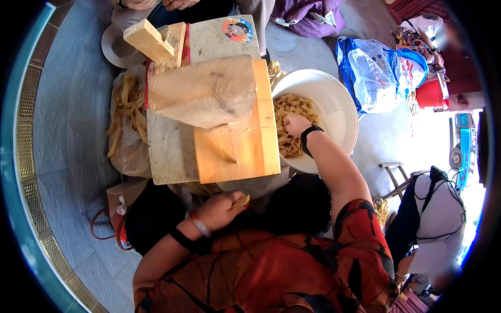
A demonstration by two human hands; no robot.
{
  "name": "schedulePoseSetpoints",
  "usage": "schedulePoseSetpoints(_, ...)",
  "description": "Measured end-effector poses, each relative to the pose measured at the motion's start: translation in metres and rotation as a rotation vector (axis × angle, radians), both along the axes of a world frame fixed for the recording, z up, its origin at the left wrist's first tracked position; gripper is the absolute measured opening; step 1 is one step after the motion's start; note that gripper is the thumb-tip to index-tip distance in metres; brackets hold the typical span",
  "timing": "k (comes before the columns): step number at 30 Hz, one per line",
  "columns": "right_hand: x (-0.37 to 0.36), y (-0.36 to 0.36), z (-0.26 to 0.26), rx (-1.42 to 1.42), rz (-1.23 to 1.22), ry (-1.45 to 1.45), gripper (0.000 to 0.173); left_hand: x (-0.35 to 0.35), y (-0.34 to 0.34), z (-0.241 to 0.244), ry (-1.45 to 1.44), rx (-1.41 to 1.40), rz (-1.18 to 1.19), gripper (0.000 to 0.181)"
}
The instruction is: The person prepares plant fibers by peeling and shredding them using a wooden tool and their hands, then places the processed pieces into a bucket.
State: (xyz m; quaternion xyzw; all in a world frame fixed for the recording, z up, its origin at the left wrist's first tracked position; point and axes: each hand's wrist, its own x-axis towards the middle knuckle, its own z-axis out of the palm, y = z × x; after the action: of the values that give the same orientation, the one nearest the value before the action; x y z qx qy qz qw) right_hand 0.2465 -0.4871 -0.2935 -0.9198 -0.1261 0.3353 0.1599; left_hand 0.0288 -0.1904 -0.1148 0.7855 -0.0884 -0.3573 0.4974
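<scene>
My left hand (223,209) is closed on a small pale yellow strip (242,201), low in front of my lap and below the edge of a wooden board (235,156). My right hand (296,126) reaches into a large white bucket (336,105), at a heap of light brown curled pieces (291,146); its fingertips are partly hidden, so whether they hold a piece cannot be told. A large pale block (203,92), wrapped in film or blurred, stands over the board and a worn grey tabletop (172,156). Its material is unclear.
A wooden post (148,39) rises at the table's far left. Left of the table, a plastic bag (131,152) holds long tan strips (129,101). A blue and clear bag (375,74) lies beyond the bucket. Another person's hands (176,4) show at the top; people sit at the right.
</scene>
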Motion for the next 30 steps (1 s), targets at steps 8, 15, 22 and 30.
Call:
schedulePoseSetpoints(8, -0.042, -0.026, 0.182, 0.998, -0.542, 0.181, 0.013, 0.001, -0.013, 0.020, 0.257, -0.498, 0.135, 0.031)
schedulePoseSetpoints(15, -0.202, 0.022, 0.278, 1.040, -0.082, 0.408, 0.012, -0.021, -0.054, 0.058, -0.509, -0.375, 0.116, 0.031)
schedulePoseSetpoints(22, -0.264, 0.033, 0.258, 1.219, -0.302, 0.666, 0.007, -0.060, -0.054, 0.078, -0.812, -0.043, -0.151, 0.021)
schedulePoseSetpoints(30, -0.285, 0.026, 0.277, 1.073, 0.018, 0.335, 0.010, -0.093, -0.042, 0.075, -0.509, -0.298, -0.133, 0.016)
